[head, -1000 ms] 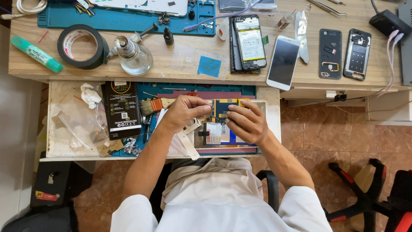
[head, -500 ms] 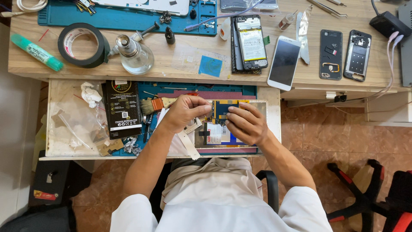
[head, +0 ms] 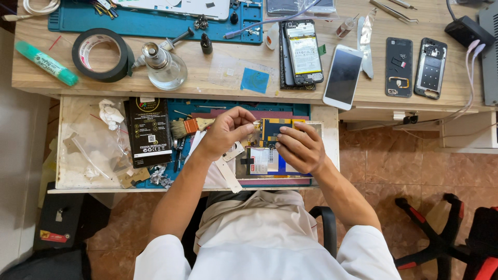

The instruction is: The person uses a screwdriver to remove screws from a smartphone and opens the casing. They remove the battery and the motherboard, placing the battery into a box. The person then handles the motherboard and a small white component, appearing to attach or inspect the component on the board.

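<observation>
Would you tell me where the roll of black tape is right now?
The roll of black tape lies on the wooden desk's left part, between the green tube and glass bottle.

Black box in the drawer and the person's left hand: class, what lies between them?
In the head view, a small brush with an orange ferrule lies between the black box and the left hand, bristles toward the box, handle reaching toward the hand.

Single head view, looking straight down (fairly high) over desk (head: 218, 78) and open drawer (head: 67, 155).
</observation>
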